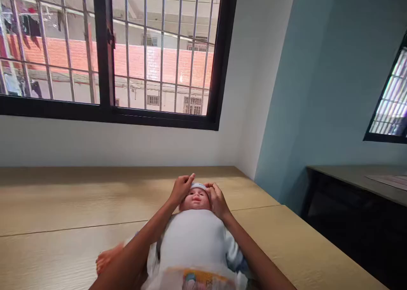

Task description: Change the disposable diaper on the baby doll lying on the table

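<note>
A baby doll (196, 199) lies on its back on a light wooden table (63, 201), its head toward the far side. It wears a white top (193, 239) and a printed diaper (193, 279), and one bare foot (108, 258) shows at the lower left. A pale cap (199, 186) sits on its head. My left hand (182, 189) grips the cap's left edge, and my right hand (218, 201) holds its right edge, beside the doll's face. My left forearm hides part of the doll's body.
A seam crosses the tabletop. The table's far side meets a white wall below a barred, black-framed window (108, 52). A dark desk (356, 175) stands to the right, beyond the table's right edge, next to a blue wall (302, 90).
</note>
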Motion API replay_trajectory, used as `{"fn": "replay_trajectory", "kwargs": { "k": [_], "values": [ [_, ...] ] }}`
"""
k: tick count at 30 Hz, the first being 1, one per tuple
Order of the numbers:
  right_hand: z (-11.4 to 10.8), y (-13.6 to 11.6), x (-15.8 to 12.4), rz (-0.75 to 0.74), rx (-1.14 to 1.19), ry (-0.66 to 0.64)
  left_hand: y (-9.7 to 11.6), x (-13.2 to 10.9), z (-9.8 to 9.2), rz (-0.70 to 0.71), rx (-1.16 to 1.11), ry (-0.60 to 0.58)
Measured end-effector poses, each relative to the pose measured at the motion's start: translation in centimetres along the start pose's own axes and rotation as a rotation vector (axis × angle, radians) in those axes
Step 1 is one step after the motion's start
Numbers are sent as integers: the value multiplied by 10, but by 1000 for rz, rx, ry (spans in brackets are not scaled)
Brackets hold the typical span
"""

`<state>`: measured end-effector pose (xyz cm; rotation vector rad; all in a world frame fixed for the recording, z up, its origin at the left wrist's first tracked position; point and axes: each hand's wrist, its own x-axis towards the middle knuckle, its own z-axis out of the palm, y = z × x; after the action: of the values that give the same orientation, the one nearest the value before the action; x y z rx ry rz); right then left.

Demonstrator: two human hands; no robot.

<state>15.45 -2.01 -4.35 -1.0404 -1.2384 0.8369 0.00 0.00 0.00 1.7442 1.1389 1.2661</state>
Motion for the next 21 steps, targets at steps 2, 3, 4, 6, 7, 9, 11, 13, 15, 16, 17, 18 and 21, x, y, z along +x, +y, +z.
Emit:
{"fn": "replay_trajectory", "kwargs": {
  "k": [2, 3, 4, 6, 7, 9, 11, 13, 15, 16, 17, 18, 21],
  "values": [
    [0, -1, -1, -3, -5, -5, 4, -2, -2, -12, -21, -47],
    [0, -2, -1, -6, -9, -5, 5, -3, -4, -17, -31, -75],
    [0, -3, -1, -11, -14, -2, 7, -3, -6, -20, -40, -105],
    [0, -5, -1, -24, -26, 11, 9, -4, -11, -25, -59, -178],
    [1, -6, -1, -33, -33, 21, 10, -4, -15, -25, -67, -214],
    [1, -8, -1, -50, -50, 40, 11, -3, -21, -24, -77, -285],
    [2, -10, -1, -68, -69, 52, 12, -1, -27, -19, -79, -347],
    [2, -12, -2, -90, -92, 53, 13, 0, -31, -9, -75, -397],
    [2, -13, -3, -119, -118, 37, 15, 0, -34, 12, -66, -424],
    [2, -14, -4, -134, -131, 25, 16, 0, -35, 25, -60, -429],
    [2, -14, -5, -148, -145, 11, 17, 0, -36, 41, -53, -433],
    [2, -14, -5, -162, -159, -3, 18, 0, -37, 57, -46, -436],
    [2, -15, -7, -207, -207, -30, 21, 1, -39, 105, -9, -460]
  ]
}}
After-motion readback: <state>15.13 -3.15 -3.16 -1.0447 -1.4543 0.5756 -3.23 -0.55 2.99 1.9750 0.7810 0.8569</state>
